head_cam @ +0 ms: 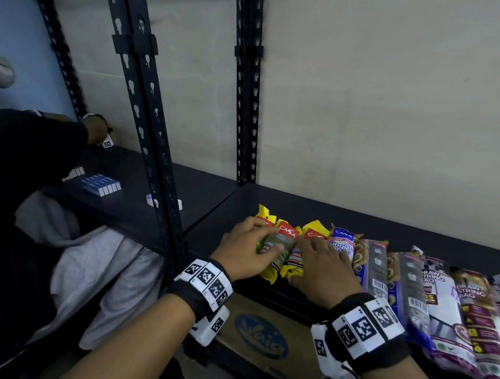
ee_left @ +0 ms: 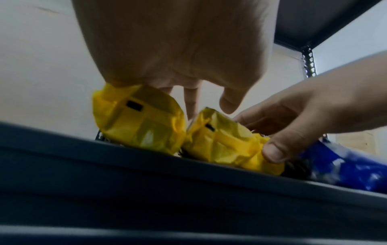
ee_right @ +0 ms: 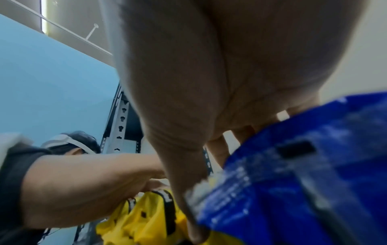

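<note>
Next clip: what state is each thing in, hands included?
left hand: rests flat on the yellow packs.
right hand: thumb and fingers grip one yellow pack's near end.
yellow packs: lying side by side on the shelf.
blue pack: lying flat beside them.
drawstring bag packs: lying in a row.

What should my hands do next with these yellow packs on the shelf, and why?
Probably swing the rightmost yellow pack straight, parallel to the blue pack. The right hand pinches its near end, the left hand rests on the other yellow packs, and all three lie skewed and overlapping, while the drawstring bag packs sit in an even row.
</note>
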